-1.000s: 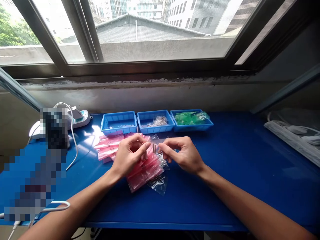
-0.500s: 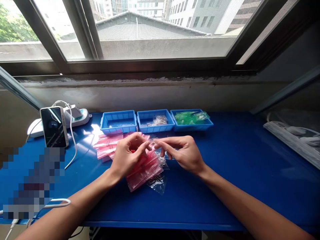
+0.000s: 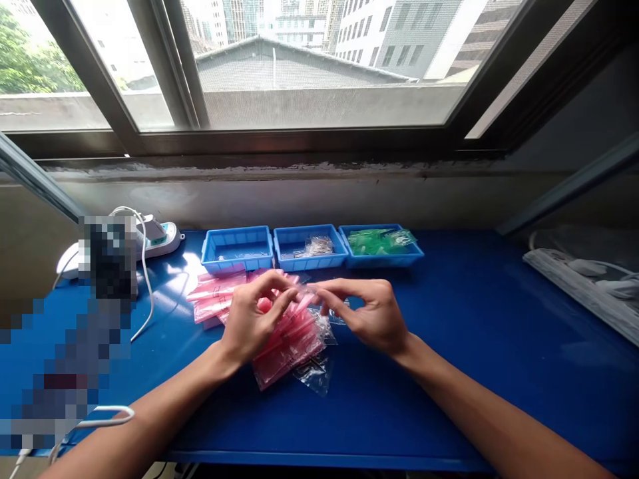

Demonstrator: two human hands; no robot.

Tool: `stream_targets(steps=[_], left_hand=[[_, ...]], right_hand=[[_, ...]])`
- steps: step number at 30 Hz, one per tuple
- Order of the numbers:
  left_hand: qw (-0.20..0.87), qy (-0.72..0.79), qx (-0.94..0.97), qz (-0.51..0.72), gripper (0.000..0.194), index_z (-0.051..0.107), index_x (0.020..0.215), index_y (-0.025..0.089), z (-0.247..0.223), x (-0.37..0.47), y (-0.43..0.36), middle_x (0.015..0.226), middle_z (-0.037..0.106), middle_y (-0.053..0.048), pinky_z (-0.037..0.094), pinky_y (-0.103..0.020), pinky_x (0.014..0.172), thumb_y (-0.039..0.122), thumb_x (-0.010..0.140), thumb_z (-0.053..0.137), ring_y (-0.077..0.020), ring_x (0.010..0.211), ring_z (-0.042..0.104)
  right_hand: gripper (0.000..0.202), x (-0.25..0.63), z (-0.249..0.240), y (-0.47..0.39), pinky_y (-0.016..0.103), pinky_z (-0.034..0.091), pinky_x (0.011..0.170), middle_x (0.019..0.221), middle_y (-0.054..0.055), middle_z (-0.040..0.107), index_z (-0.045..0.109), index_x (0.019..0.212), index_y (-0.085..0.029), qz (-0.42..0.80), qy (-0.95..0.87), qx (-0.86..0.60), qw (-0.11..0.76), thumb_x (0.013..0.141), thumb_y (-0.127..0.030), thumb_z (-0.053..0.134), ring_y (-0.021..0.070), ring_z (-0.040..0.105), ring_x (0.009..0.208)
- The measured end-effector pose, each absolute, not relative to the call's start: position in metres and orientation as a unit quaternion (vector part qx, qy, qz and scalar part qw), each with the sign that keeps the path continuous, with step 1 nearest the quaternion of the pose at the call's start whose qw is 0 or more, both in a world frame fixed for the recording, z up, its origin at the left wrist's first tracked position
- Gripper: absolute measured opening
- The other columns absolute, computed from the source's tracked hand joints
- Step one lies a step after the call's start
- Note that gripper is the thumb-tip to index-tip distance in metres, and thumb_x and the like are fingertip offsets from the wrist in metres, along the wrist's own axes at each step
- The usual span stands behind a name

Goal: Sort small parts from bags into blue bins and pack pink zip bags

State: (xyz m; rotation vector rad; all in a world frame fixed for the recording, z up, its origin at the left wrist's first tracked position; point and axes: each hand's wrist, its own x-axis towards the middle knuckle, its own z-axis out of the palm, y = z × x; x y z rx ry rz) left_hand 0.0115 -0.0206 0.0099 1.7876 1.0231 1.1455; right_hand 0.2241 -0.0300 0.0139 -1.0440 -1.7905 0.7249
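My left hand [image 3: 257, 313] and my right hand [image 3: 369, 309] meet over the middle of the pile, fingertips nearly touching. Between them both pinch a small clear plastic bag [image 3: 305, 293]; its contents are too small to make out. Pink plastic bags [image 3: 289, 346] with dark print lie fanned out beneath my hands, and more pink bags [image 3: 217, 293] spread to the left. Clear bags with dark thin pieces [image 3: 317, 372] stick out from under the pink ones on the right. My fingers hide part of the pile.
Three blue trays stand in a row behind: the left tray [image 3: 237, 231] has a few thin pieces, the middle one small clear packets [image 3: 319, 246], the right one green bags [image 3: 374, 241]. Power strips [image 3: 162, 241] sit at left and right [image 3: 574, 286]. A white cable [image 3: 148, 279] trails down the left side.
Both hands stay close together over the pile, with only slight finger movement on the clear bag. The whole view has shifted slightly downward in the picture.
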Motion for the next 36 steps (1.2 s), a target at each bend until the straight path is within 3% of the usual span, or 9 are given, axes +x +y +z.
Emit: stream_targets(steps=[2, 6, 13, 16, 20, 24, 29, 31, 36], left_hand=[[0.374, 0.416, 0.715, 0.420, 0.028, 0.065, 0.079, 0.016, 0.010, 0.013, -0.021, 0.071, 0.066, -0.001, 0.045, -0.024, 0.058, 0.035, 0.100, 0.062, -0.0132, 0.061, 0.059], [0.359, 0.431, 0.728, 0.395, 0.038, 0.059, 0.070, 0.016, 0.012, 0.014, -0.021, 0.064, 0.057, 0.001, 0.035, -0.025, 0.057, 0.036, 0.103, 0.054, -0.0125, 0.060, 0.049], [0.422, 0.434, 0.679, 0.416, 0.031, 0.064, 0.087, 0.017, 0.013, 0.014, -0.019, 0.068, 0.052, 0.002, 0.036, -0.024, 0.056, 0.040, 0.104, 0.051, -0.0124, 0.059, 0.046], [0.403, 0.437, 0.702, 0.393, 0.032, 0.065, 0.083, 0.016, 0.013, 0.015, -0.018, 0.071, 0.058, 0.000, 0.037, -0.025, 0.057, 0.038, 0.103, 0.052, -0.0136, 0.061, 0.050], [0.395, 0.434, 0.718, 0.375, 0.033, 0.065, 0.081, 0.017, 0.015, 0.016, -0.019, 0.070, 0.060, 0.000, 0.038, -0.025, 0.057, 0.037, 0.103, 0.051, -0.0139, 0.060, 0.052], [0.389, 0.426, 0.726, 0.375, 0.032, 0.065, 0.079, 0.017, 0.016, 0.017, -0.019, 0.069, 0.061, 0.000, 0.037, -0.024, 0.057, 0.035, 0.103, 0.053, -0.0135, 0.059, 0.052], [0.386, 0.420, 0.732, 0.373, 0.032, 0.067, 0.079, 0.017, 0.017, 0.017, -0.017, 0.069, 0.063, -0.001, 0.038, -0.024, 0.056, 0.035, 0.102, 0.053, -0.0143, 0.060, 0.054], [0.384, 0.418, 0.735, 0.370, 0.032, 0.068, 0.079, 0.017, 0.018, 0.017, -0.017, 0.069, 0.063, -0.001, 0.038, -0.024, 0.056, 0.034, 0.102, 0.053, -0.0145, 0.060, 0.054], [0.382, 0.413, 0.742, 0.365, 0.031, 0.068, 0.080, 0.016, 0.017, 0.016, -0.018, 0.069, 0.062, -0.001, 0.037, -0.025, 0.056, 0.033, 0.101, 0.053, -0.0143, 0.060, 0.053]], right_hand=[[0.023, 0.223, 0.016, -0.030, 0.027, 0.055, 0.049, 0.061, 0.002, 0.075, 0.081, 0.086, -0.019, 0.368, -0.714, -0.423, 0.419, 0.097, -0.032, 0.066, 0.0162, 0.067, 0.047], [0.030, 0.223, 0.018, -0.027, 0.023, 0.049, 0.046, 0.055, -0.001, 0.066, 0.071, 0.072, -0.017, 0.498, -0.659, -0.420, 0.375, 0.093, -0.037, 0.071, 0.0123, 0.060, 0.044], [0.040, 0.233, 0.007, -0.001, 0.022, 0.046, 0.042, 0.055, -0.002, 0.064, 0.074, 0.080, -0.016, 0.522, -0.500, -0.455, 0.520, 0.084, -0.055, 0.080, 0.0103, 0.054, 0.042], [0.039, 0.239, 0.003, 0.010, 0.021, 0.045, 0.041, 0.073, 0.004, 0.076, 0.074, 0.089, -0.018, 0.535, -0.420, -0.471, 0.562, 0.079, -0.055, 0.084, 0.0115, 0.061, 0.050], [0.032, 0.245, 0.005, 0.014, 0.019, 0.051, 0.047, 0.121, 0.011, 0.079, 0.077, 0.107, -0.021, 0.596, -0.386, -0.454, 0.538, 0.088, -0.046, 0.077, 0.0139, 0.073, 0.072], [0.043, 0.253, 0.011, 0.009, 0.020, 0.049, 0.047, 0.114, 0.011, 0.080, 0.074, 0.127, -0.021, 0.581, -0.438, -0.461, 0.508, 0.091, -0.044, 0.074, 0.0134, 0.070, 0.067], [0.030, 0.269, 0.022, 0.005, 0.024, 0.039, 0.044, 0.061, 0.001, 0.067, 0.082, 0.100, -0.017, 0.424, -0.672, -0.511, 0.329, 0.087, -0.043, 0.077, 0.0120, 0.053, 0.048], [0.023, 0.276, 0.024, 0.005, 0.025, 0.040, 0.048, 0.060, 0.001, 0.066, 0.083, 0.089, -0.018, 0.348, -0.747, -0.515, 0.234, 0.085, -0.041, 0.079, 0.0139, 0.055, 0.052], [0.032, 0.286, 0.016, 0.005, 0.027, 0.043, 0.054, 0.079, 0.003, 0.071, 0.079, 0.095, -0.022, 0.277, -0.798, -0.521, 0.123, 0.075, -0.046, 0.087, 0.0180, 0.061, 0.065]])
